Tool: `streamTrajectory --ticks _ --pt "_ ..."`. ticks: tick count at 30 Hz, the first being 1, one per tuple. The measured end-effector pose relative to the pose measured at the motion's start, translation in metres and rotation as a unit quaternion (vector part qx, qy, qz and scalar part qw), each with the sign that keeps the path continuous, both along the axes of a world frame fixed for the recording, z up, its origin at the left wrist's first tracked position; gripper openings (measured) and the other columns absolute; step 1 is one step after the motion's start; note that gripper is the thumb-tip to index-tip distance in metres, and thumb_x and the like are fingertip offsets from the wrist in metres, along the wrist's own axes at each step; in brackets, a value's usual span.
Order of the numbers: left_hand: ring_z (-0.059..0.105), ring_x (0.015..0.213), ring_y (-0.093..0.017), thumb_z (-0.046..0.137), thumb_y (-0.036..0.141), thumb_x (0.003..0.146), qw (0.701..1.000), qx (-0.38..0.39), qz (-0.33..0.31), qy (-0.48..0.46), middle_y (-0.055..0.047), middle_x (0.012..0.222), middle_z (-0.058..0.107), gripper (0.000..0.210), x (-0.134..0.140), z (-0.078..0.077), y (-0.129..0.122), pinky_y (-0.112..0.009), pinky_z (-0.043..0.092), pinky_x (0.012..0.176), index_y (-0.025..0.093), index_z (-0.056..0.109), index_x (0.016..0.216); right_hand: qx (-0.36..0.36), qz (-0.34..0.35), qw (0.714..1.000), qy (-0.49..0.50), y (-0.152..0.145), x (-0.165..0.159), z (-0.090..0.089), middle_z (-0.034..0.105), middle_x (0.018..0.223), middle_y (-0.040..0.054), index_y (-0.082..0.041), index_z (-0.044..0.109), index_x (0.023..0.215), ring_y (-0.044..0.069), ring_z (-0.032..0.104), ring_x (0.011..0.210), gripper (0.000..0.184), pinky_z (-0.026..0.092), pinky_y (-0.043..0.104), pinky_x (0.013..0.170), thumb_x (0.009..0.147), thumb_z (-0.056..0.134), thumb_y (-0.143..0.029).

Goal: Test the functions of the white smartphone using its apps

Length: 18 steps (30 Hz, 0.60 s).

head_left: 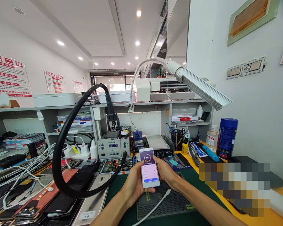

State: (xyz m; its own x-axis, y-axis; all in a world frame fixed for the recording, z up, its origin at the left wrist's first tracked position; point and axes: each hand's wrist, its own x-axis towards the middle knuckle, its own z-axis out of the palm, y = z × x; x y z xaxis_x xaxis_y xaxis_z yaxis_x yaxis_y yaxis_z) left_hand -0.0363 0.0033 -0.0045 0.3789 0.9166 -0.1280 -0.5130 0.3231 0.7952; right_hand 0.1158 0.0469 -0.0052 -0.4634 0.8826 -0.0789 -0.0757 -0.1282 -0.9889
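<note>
Two forearms (115, 201) (200, 197), two hands (133, 180) (165, 171), one phone (150, 173)

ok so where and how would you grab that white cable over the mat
Probably by its thicker plug end, pinched across the sides from above. The white cable runs slantwise over the dark mat, with that end pointing away and rightward. The right forearm is close on its right, so above or from the left looks clearer.
</note>
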Motion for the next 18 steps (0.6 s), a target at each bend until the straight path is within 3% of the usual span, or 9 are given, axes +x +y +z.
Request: streamTrajectory --ticks 18 --pt "0.067 0.078 -0.026 0.052 0.054 0.087 1.000 0.010 -0.005 -0.003 -0.014 0.101 0.066 0.054 0.0000 0.0009 -0.0013 -0.034 0.057 0.053 0.014 0.055 0.123 -0.003 -0.001 1.000 0.001 -0.0014 0.0002 0.0003 0.073 0.096 0.0107 -0.015 0.066 0.106 0.027 0.066 0.088 0.057 0.047 0.035 0.074 0.087 0.044 -0.064"
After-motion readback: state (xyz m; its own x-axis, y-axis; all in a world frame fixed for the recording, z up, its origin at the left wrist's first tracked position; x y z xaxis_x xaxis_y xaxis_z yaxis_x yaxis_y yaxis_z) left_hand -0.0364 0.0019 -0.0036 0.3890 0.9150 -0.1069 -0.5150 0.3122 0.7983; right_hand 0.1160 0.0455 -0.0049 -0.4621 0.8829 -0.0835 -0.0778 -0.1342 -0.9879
